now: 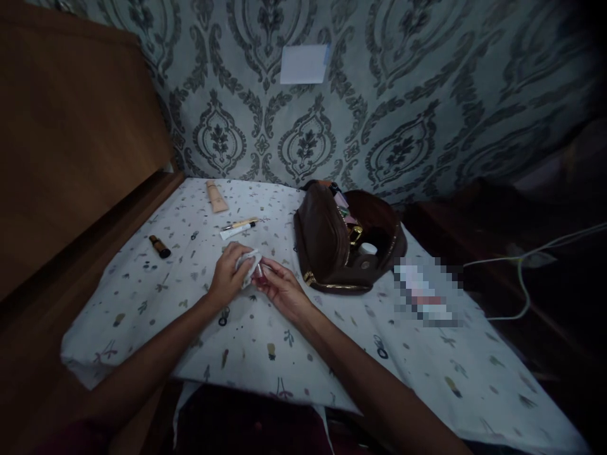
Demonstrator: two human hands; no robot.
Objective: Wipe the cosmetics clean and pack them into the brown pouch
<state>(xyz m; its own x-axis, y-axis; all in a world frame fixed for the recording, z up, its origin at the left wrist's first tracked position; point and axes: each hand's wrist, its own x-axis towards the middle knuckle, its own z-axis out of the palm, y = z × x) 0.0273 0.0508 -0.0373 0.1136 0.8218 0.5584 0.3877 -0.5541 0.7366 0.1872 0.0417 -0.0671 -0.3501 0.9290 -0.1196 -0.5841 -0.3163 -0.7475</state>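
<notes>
My left hand [226, 276] is closed around a crumpled white tissue or cloth [250, 260]. Between the fingers of my right hand [284, 294] is a small pinkish-red cosmetic container [260, 273], its exact kind too small to tell. The tissue presses against the container, and both hands meet just above the tablecloth. Beyond my left hand lie a white tube with a dark cap [237, 231] and a slim stick-like item [236, 224]. A brown cosmetic bag [318, 230] stands unzipped to the right of my hands, with a white-lidded jar [368, 249] and several other items inside.
Farther back on the patterned tablecloth [175, 316] lies a beige tube [217, 197]. A small dark-capped bottle [160, 247] rests at the left. A blurred-out item [427, 294] lies right of the bag. Wooden furniture [80, 126] borders the left; a pale cable [526, 291] hangs at right.
</notes>
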